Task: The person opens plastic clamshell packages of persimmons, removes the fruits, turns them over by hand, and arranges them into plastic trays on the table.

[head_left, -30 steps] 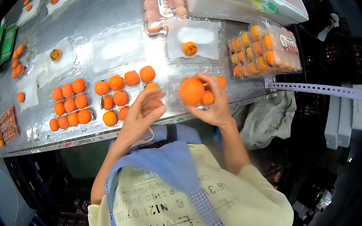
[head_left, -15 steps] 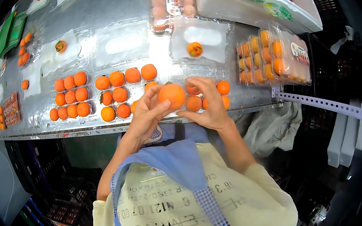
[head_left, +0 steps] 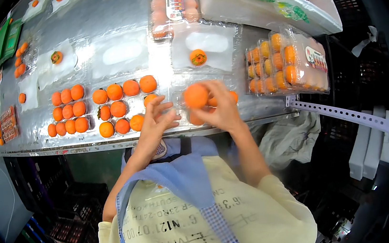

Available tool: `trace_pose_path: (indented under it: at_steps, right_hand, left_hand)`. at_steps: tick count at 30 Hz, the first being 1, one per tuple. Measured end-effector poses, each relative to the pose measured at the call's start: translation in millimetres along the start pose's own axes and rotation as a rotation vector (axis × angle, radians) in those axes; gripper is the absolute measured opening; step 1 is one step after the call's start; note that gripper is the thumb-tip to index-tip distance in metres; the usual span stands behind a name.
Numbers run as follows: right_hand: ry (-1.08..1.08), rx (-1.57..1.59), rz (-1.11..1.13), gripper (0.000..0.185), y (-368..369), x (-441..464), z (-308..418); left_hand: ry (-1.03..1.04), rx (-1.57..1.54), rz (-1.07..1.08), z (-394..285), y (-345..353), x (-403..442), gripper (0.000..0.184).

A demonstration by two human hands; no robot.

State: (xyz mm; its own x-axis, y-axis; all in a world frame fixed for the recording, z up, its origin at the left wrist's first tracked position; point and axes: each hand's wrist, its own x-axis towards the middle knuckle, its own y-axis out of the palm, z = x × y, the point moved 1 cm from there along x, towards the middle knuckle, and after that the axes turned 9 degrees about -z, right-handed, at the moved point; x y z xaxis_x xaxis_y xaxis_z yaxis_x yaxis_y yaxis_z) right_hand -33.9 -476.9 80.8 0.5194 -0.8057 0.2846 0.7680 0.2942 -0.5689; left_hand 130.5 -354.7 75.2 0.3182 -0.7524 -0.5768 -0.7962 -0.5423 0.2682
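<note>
An orange fruit (head_left: 196, 96) is held in my right hand (head_left: 221, 105), raised above a clear tray with more fruits, partly hidden under the hand. To its left my left hand (head_left: 158, 121) has its fingers spread with nothing in them. Beside that hand lies a clear tray of orange fruits (head_left: 118, 109) in rows, and farther left another group of fruits (head_left: 68, 111). Behind my right hand a single fruit with a green-brown calyx (head_left: 198, 57) rests on a white liner (head_left: 181, 51).
Filled clear packs (head_left: 289, 65) stand at the right. A white foam box (head_left: 258, 6) of fruits is at the back right, with a labelled pack (head_left: 174, 6) left of it. A perforated metal strip (head_left: 352, 115) juts from the table's right corner.
Since half a second ago, the fruit between my hands has moved right, in my right hand. My left hand has opened and drawn apart from it. The camera view has shifted slightly.
</note>
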Motion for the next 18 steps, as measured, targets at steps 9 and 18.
trace_pose_path:
  at_steps: [9, 18]
  right_hand:
    - [0.192, -0.332, 0.04, 0.049, -19.6, 17.4, -70.8]
    - [0.137, -0.407, 0.122, 0.05, -17.2, 17.2, -79.5]
  left_hand:
    - [-0.048, 0.06, 0.048, 6.3, -5.2, 4.0, 0.033]
    - [-0.046, 0.05, 0.065, 9.8, -9.6, 4.9, 0.026]
